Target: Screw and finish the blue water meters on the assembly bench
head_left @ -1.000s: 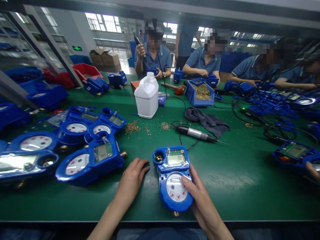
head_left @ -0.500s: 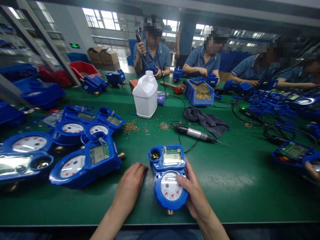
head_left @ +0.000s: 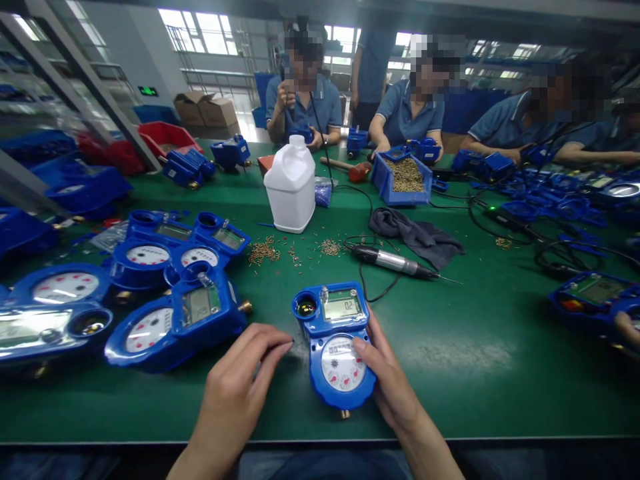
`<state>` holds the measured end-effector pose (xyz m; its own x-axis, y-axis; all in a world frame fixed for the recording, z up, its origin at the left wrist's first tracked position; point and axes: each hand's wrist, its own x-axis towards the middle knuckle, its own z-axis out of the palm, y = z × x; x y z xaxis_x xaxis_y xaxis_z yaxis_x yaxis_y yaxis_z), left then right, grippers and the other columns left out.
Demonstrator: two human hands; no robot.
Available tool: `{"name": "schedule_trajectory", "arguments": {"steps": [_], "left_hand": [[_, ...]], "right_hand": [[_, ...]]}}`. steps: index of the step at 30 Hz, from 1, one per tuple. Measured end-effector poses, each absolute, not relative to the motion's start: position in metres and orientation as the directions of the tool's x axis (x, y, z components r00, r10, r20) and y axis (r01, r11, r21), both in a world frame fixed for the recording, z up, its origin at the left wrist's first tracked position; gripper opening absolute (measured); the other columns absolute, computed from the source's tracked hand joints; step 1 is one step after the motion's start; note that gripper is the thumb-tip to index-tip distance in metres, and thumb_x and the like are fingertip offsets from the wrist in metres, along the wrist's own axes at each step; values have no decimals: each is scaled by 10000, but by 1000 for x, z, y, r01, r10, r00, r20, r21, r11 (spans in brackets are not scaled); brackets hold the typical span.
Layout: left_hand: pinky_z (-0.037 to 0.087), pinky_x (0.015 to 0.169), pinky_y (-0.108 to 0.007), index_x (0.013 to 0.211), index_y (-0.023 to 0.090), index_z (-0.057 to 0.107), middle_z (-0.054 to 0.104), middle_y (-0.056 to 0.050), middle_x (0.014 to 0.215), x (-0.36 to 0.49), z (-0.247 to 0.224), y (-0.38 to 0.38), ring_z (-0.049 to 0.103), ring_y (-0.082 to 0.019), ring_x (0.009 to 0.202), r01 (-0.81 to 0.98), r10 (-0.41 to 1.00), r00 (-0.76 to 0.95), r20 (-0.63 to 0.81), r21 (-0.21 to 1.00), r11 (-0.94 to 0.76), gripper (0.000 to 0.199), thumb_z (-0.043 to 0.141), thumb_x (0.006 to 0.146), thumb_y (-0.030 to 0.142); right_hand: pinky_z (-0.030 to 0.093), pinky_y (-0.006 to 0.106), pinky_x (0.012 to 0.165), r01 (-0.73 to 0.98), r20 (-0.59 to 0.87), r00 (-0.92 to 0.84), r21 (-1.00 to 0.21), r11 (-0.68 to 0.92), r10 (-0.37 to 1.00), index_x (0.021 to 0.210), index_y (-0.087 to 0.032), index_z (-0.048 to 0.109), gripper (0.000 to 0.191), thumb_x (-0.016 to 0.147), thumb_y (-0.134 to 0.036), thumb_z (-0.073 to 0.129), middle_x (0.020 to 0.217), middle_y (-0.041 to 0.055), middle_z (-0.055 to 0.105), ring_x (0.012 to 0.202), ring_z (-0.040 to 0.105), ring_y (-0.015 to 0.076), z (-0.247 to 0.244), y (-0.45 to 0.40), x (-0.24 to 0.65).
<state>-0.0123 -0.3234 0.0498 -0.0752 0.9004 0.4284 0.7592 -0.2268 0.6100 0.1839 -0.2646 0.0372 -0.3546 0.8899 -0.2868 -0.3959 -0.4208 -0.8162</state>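
Note:
A blue water meter point(head_left: 345, 363) with a white dial and a small display stands on the green table, its brass fitting toward the front edge. My right hand point(head_left: 395, 380) grips its right side, thumb over the dial's edge. Left of the meter, my left hand point(head_left: 245, 380) is raised a little, thumb and fingertips pinched on a tiny dark thing I cannot make out. The round opening at the meter's upper left shows some yellow parts inside. Behind the meter lies an electric screwdriver point(head_left: 393, 261) with a thin bit.
More blue meters point(head_left: 200, 307) crowd the left. Loose screws point(head_left: 264, 251), a white jug point(head_left: 291, 190), a dark cloth point(head_left: 420, 237) and a blue bin of screws point(head_left: 404, 190) lie farther back. Several people work across the table; a hand holds a meter point(head_left: 595, 297) at right.
My left hand has lifted from the table, its thumb and fingertips now showing in a pinch. The held meter has shifted slightly. Across the table, a person's hand has moved to the screw bin.

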Motion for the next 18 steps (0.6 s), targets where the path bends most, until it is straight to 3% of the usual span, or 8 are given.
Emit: {"name": "schedule_trajectory", "arguments": {"steps": [4,8,13,18], "left_hand": [[480,803,-228,973,199,591,595,-29,924,2,68,-325,573,-124,891,731,881,61,469,580,-359,154,496,898,104],[484,814,-264,1026,187,573,590,-56,954,7,64,-319,564,-146,904,783,873,116,474,497,-374,180,468,908,100],[491,843,-351,1152,157,557,614,-106,1082,1,57,-328,559,-228,1001,876,842,254,476,256,-408,261,454,913,135],[449,928,-385,1354,97,430,592,-140,1230,-1,51,-344,523,-269,1124,893,761,393,516,-15,-450,443,376,914,119]], "right_hand": [[310,429,1094,-395,-245,-373,-831,-392,895,1447,-326,283,760,799,-371,677,1413,35,469,1272,463,265,36,-263,185],[301,419,1103,-376,-211,-413,-846,-377,886,1451,-325,268,751,815,-355,665,1442,22,431,1322,401,254,34,-261,187],[318,411,1095,-391,-203,-424,-838,-381,882,1452,-347,253,734,835,-334,651,1455,13,413,1327,396,247,35,-261,189],[345,391,1077,-421,-198,-433,-818,-392,879,1444,-351,271,712,840,-318,645,1446,6,424,1305,425,240,34,-262,189]]}}
